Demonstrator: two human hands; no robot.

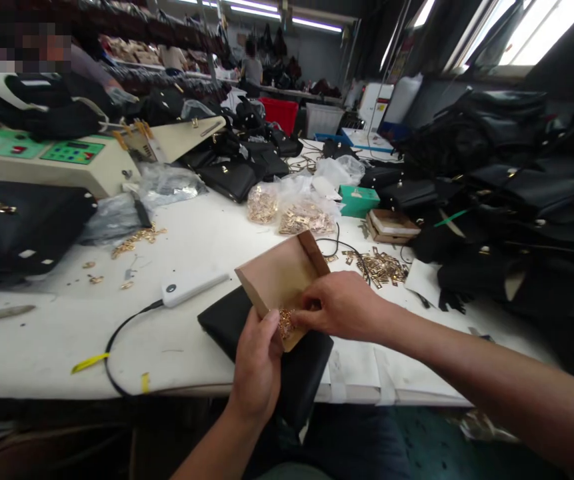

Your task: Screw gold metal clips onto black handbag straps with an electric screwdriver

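Note:
My left hand [259,360] grips the near side of a small open cardboard box [277,270], which it tilts toward me. Small gold-coloured metal pieces [285,323] have gathered at the box's low end. Into that end reaches my right hand [339,303], its fingers closed together at the pieces; whatever is between the fingertips is hidden. Beneath the box, a black leather-like bag piece [227,323] lies at the table's front edge and hangs over it.
A white corded device [194,290] lies left on the white table [177,353]. Loose gold plates [384,267] are spread right of the box. Bags of gold parts [307,217] and a green box [359,200] stand behind. Black bags [507,187] pile up at right; several people are farther back.

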